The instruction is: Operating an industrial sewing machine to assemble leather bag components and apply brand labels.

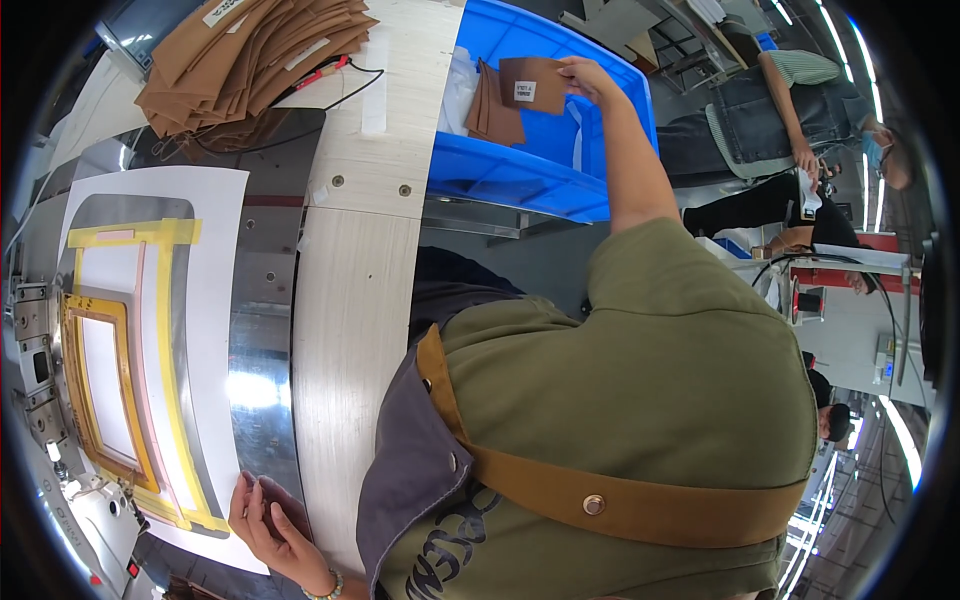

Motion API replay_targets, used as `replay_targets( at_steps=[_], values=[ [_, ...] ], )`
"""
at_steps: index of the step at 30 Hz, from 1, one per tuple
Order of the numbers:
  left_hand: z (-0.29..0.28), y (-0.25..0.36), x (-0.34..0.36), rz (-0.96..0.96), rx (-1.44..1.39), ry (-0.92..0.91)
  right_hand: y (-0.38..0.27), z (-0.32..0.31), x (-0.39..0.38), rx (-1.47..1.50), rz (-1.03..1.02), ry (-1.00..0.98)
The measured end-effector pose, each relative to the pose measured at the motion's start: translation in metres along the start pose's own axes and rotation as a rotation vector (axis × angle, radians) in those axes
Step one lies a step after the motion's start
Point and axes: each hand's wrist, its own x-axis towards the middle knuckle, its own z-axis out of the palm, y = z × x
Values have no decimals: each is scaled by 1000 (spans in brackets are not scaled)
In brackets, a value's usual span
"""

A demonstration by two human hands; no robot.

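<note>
At the top, over a blue plastic bin (pixel 520 165), my right hand (pixel 592 80) pinches the edge of a flat brown panel (pixel 540 88) with a white label on it. More brown panels (pixel 494 110) stand in the bin beside it, next to white plastic wrapping (pixel 460 88). My left hand (pixel 268 528), with a beaded bracelet at the wrist, rests at the lower end of a shiny metal plate (pixel 262 400). Its fingers are loosely bent and apart, with nothing seen in them. Near it lies a white sheet (pixel 215 310) under a yellow-taped frame (pixel 180 390).
A fanned pile of brown panels (pixel 240 60) sits at the top left, with red-handled snips (pixel 320 75) and a black cord. Sewing-machine parts (pixel 100 510) stand at the lower left. On the right, a co-worker (pixel 790 120) sits near another bench.
</note>
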Motion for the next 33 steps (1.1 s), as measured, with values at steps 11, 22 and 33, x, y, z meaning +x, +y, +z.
replay_targets(
  at_steps=[11, 22, 33],
  values=[
    [-1, 2, 1, 11, 3, -19, -10, 4, 34, -435, 310, -157],
    [0, 2, 0, 2, 3, -8, 26, 70, 52, 79, 182, -159],
    [0, 2, 0, -17, -12, 9, -2, 174, 8, -585, 371, -264]
  ],
)
